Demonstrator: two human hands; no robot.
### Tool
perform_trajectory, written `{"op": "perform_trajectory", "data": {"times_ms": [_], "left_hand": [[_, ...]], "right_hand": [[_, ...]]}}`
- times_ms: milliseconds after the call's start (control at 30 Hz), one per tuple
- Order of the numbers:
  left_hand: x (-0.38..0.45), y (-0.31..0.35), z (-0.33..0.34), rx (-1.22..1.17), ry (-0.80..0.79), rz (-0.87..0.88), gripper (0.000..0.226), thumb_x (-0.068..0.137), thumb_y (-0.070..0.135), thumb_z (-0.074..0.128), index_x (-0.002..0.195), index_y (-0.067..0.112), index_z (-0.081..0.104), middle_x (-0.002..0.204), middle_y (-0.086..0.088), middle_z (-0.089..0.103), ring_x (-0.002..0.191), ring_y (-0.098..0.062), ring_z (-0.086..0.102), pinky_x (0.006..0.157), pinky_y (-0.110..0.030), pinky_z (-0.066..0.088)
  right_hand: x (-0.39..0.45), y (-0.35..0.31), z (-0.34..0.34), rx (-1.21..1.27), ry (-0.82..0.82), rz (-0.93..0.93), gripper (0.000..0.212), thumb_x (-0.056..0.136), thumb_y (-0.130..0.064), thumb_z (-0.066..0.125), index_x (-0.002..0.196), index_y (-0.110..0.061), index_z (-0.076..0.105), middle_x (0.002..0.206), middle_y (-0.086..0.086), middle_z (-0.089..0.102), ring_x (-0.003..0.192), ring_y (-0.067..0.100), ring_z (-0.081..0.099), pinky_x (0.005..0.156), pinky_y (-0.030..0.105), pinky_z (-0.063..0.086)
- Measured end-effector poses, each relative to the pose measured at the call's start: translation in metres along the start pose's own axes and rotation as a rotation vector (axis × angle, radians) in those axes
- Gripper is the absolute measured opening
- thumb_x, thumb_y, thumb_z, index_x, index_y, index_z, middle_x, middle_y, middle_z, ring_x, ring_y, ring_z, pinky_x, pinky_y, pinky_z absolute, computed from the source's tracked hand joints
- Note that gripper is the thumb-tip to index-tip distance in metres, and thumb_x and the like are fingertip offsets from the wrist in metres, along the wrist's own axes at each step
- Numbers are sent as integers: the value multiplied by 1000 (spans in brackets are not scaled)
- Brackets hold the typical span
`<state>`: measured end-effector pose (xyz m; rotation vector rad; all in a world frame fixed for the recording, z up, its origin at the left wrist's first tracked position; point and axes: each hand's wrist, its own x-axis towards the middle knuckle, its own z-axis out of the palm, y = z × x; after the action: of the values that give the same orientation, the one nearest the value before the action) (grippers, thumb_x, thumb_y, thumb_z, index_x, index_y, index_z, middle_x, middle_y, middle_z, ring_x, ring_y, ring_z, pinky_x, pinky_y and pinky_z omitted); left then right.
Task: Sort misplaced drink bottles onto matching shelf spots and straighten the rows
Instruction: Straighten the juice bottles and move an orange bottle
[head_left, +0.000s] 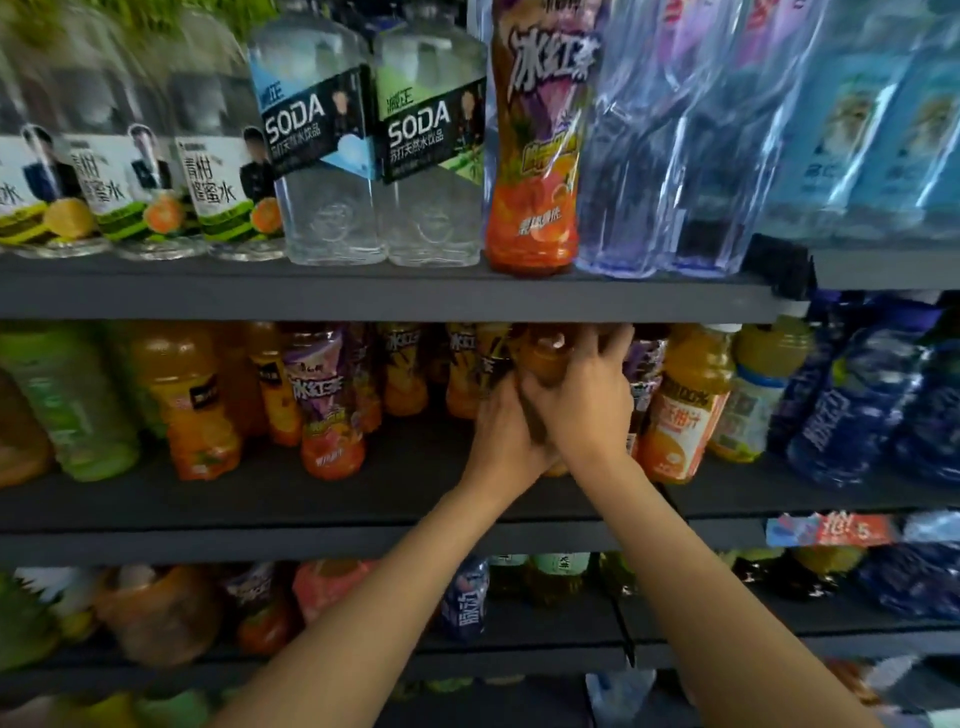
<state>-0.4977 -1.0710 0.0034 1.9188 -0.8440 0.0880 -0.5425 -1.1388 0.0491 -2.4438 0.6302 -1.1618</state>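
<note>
Both hands on one iced tea bottle (543, 358), mid shelf (260, 499): left hand (501, 431) grips low, right hand (587, 400) curls round just above.

Both hands (556, 410) grip brown bottle (543, 358) — middle shelf (311, 499), mid-row.

Shelves (363, 299): matt dark grey, smooth, painted-metal look. Soda bottles (332, 218): clear glossy plastic, printed film labels. Iced-tea bottle (535, 156): glossy shrink sleeve over clear plastic. Water packs (670, 156): wrapped in shiny, wrinkled clear film. Juice bottle (680, 410): plastic, label glossy. Price tag (831, 530): glossy printed paper or card, blurred.
</note>
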Motion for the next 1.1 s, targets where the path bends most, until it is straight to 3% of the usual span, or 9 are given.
{"op": "perform_trajectory", "data": {"times_ms": [167, 333, 500, 567, 667, 800, 933, 1000, 1100], "left_hand": [[-4, -4, 8, -117, 71, -70, 72, 69, 31, 77, 131, 18, 42, 132, 0, 49, 126, -22, 42, 104, -44, 40], [-41, -3, -20, -90, 38, -43, 62, 70, 25, 79, 125, 23, 49, 107, 17, 46, 113, -4, 39, 91, -17, 34], [-69, -8, -89, -135, 41, 0, 57, 66, 38, 80, 116, 28, 55, 103, 12, 51, 103, -11, 52, 85, -25, 45], [-80, -8, -122, -172, 56, 14, 54, 62, 51, 75, 108, 30, 55, 102, 9, 60, 96, -9, 57, 79, -28, 50], [-101, -16, -170, -262, 53, -1, 56, 62, 47, 77, 110, 26, 57, 106, 5, 65, 99, -10, 61, 86, -35, 53], [-130, -48, -235, -216, -35, -38, 49, 70, 31, 82, 110, 26, 54, 111, 7, 63, 102, -4, 59, 89, -26, 51], [-165, -102, -300, -219, -79, -157, 46, 68, 34, 83, 104, 28, 55, 106, 9, 64, 97, -4, 61, 85, -26, 51], [-183, -129, -327, -203, -59, -240, 41, 67, 38, 82, 95, 26, 54, 97, 7, 64, 92, -8, 61, 79, -28, 50], [-205, -156, -356, -223, 45, -435, 43, 71, 35, 80, 95, 15, 51, 94, -2, 62, 88, -16, 60, 77, -33, 47]], "right_hand": [[-21, 15, -19, 105, -52, -120, 75, 71, -40, 77, 126, -10, 36, 126, 10, 43, 103, 31, 58, 69, 33, 46], [-42, 22, -33, 80, -219, -334, 79, 63, -46, 80, 126, -15, 45, 117, 4, 59, 100, 24, 62, 73, 31, 48], [-50, -41, -40, 238, -156, -341, 76, 57, -69, 60, 106, -11, 51, 91, -2, 60, 79, 14, 57, 69, 30, 47], [-50, -68, -41, 374, -163, -353, 68, 62, -70, 63, 102, -17, 51, 83, -11, 59, 71, 3, 56, 65, 18, 44], [-60, -112, -30, 678, -209, -377, 32, 78, -57, 53, 89, -28, 55, 70, -19, 62, 66, -5, 58, 58, 7, 41], [-86, -175, 4, 834, -246, -346, 34, 85, -60, 44, 70, -31, 55, 62, -14, 60, 55, -1, 53, 49, 7, 36], [-123, -228, 50, 763, -260, -330, 43, 89, -54, 35, 56, -28, 43, 52, -7, 50, 47, 2, 45, 44, 10, 29], [-137, -250, 71, 714, -277, -288, 51, 90, -55, 31, 57, -20, 48, 49, -6, 51, 45, 5, 48, 44, 11, 32], [-154, -271, 95, 573, -443, -187, 53, 94, -54, 35, 75, -14, 63, 66, 3, 67, 47, 14, 58, 48, 21, 45]]}}
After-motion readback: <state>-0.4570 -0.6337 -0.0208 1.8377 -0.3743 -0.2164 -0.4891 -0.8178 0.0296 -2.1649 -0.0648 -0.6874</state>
